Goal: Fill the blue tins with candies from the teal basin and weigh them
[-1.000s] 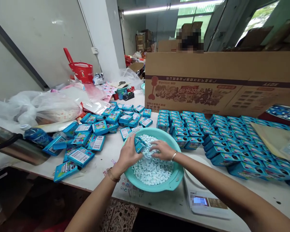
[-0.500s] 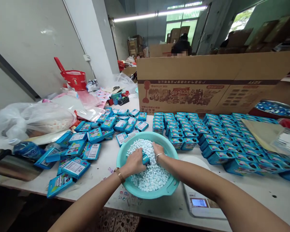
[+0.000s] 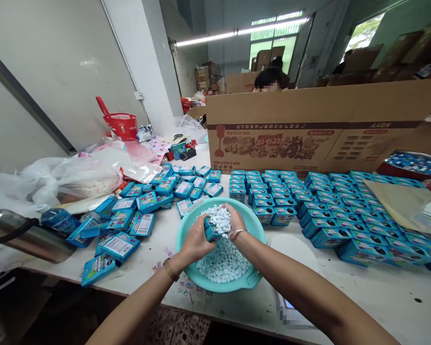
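Note:
A turquoise plastic basin (image 3: 256, 220) stands on the table, part filled with small pale-blue candies (image 3: 224, 266). My left hand (image 3: 195, 238) is closed around a small blue candy box (image 3: 211, 231), tilted over the basin. My right hand (image 3: 236, 220) cups a heap of the candies against the box's opening, and some candies lie heaped on top. The fingertips of my right hand are partly hidden by the candies.
Jumbled blue boxes (image 3: 120, 245) lie on the left, near a steel flask (image 3: 28, 235). Rows of upright boxes (image 3: 325, 235) fill the right. A white scale (image 3: 294, 254) sits beside the basin. A large cardboard carton (image 3: 309, 110) stands behind, with a person (image 3: 268, 79) beyond it.
Both hands have risen from among the candies. My right hand has brought up a heap of candies to the box in my left hand. The view has shifted slightly.

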Demonstrator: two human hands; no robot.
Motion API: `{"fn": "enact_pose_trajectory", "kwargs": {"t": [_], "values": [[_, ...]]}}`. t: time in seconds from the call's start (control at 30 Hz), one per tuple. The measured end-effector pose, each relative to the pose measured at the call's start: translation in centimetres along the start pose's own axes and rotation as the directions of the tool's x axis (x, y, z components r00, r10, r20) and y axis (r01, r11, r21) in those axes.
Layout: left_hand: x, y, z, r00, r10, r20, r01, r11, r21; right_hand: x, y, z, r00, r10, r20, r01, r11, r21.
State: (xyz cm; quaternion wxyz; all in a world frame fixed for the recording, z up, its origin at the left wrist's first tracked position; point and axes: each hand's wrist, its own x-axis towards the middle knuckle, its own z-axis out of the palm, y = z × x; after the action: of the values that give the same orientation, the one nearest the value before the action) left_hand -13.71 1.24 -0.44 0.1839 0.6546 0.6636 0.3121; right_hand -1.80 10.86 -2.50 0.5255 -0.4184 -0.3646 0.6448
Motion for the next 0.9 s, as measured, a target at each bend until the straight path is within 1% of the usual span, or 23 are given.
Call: {"fn": "enact_pose_trajectory", "kwargs": {"t": [0.07,0.13,0.23,0.37,0.5,0.57,0.67,0.73,0.9], "values": [[-0.1,0.2,0.0,0.999,-0.027,0.017,0.027,0.999,0.02,-0.5,-0.6,0.2,0.998,0.055,-0.014,-0.054,0.998,0.032],[-0.2,0.3,0.0,0.999,-0.042,-0.001,0.042,0.999,0.02,-0.9,-1.2,0.5,0.997,0.075,-0.019,-0.074,0.996,0.048],[-0.3,0.3,0.0,0.999,-0.044,-0.02,0.044,0.999,0.015,-1.2,-1.9,1.1,0.997,0.081,-0.019,-0.08,0.994,0.075],[-0.2,0.1,-0.1,0.998,-0.06,0.013,0.06,0.998,0.019,-1.3,-2.3,1.7,0.996,0.092,-0.021,-0.088,0.987,0.133],[0.1,0.0,-0.2,0.997,-0.075,0.036,0.074,0.997,0.019,-1.4,-2.5,2.0,0.998,0.068,-0.012,-0.065,0.988,0.143],[0.2,-0.1,-0.3,0.997,-0.077,0.027,0.076,0.997,0.01,-1.4,-2.6,2.1,0.999,0.036,0.007,-0.036,0.992,0.119],[0.3,-0.3,-0.3,0.998,-0.068,0.0,0.068,0.998,-0.01,-1.6,-2.6,2.1,0.997,-0.041,0.068,0.039,0.998,0.04],[0.3,-0.5,-0.3,0.998,-0.061,-0.004,0.061,0.998,-0.026,-1.7,-2.5,2.1,0.992,-0.072,0.103,0.073,0.997,-0.005],[0.0,-1.1,0.0,0.999,-0.04,-0.002,0.04,0.997,-0.064,-1.8,-2.5,1.8,0.987,-0.051,0.151,0.06,0.997,-0.057]]}}
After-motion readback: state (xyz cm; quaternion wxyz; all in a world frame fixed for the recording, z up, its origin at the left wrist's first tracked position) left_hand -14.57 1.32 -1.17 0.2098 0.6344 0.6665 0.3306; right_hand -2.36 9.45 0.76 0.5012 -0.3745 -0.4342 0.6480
